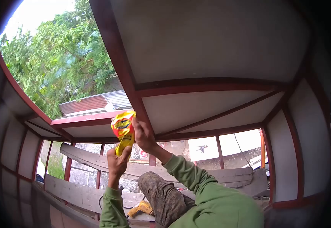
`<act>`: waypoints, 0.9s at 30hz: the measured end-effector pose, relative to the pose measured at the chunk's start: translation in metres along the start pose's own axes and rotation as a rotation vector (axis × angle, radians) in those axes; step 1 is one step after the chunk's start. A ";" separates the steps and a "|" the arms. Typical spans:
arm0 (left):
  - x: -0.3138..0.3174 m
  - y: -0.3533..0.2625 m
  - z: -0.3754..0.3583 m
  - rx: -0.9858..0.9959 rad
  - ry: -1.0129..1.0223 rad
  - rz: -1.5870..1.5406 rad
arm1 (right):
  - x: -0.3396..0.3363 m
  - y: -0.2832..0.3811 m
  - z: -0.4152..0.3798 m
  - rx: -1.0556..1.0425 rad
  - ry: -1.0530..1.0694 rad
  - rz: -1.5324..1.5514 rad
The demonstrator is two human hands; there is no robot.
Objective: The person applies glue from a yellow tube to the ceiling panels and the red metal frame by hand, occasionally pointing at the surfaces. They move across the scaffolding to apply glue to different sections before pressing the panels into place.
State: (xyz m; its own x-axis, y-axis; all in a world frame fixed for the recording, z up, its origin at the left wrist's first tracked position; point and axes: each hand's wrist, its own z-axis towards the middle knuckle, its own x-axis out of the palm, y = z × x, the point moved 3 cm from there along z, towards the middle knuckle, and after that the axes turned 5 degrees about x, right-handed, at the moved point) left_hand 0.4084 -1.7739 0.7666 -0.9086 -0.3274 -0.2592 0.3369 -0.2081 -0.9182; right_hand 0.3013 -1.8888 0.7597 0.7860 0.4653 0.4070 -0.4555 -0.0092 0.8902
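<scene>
A shiny yellow and red packet [123, 127] is held up beside the dark red frame post [129, 81], near the middle of the view. My left hand [118, 162] is closed round the packet's narrow lower end. At the packet's right edge is my right hand [144, 133], its fingers bent against the packet's upper part and close to the post. What lies inside the packet does not show.
Wooden planks [76, 190] run below, with a yellow power tool [141, 208] and a dark cable beside my knee. Red framing with pale panels [215, 41] surrounds me. Trees [66, 57] and corrugated roofing [118, 99] show through the opening at upper left.
</scene>
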 end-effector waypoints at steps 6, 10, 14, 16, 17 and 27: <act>-0.046 0.068 -0.125 -0.004 -0.500 -0.105 | -0.146 0.030 0.025 -0.750 -0.865 -1.018; -0.064 0.078 -0.200 -0.070 -0.619 -0.069 | -0.202 0.060 0.072 -0.306 -0.972 -1.223; -0.068 0.083 -0.237 -0.118 -0.706 -0.037 | -0.179 0.085 0.075 -0.170 -0.959 -1.343; -0.061 0.086 -0.247 -0.143 -0.746 -0.082 | -0.169 0.086 0.075 0.020 -0.968 -1.346; -0.053 0.084 -0.249 -0.172 -0.782 -0.131 | -0.167 0.086 0.075 0.068 -0.967 -1.255; -0.032 0.106 -0.274 -0.224 -0.746 -0.162 | -0.196 0.057 0.112 -0.062 -1.020 -1.338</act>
State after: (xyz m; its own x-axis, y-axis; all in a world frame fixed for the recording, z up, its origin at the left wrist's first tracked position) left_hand 0.4055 -1.5334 0.5954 -0.5105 -0.8562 0.0793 0.0848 -0.1419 -0.9862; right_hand 0.1682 -2.0801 0.7532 0.5265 -0.6065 -0.5958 0.7138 -0.0653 0.6973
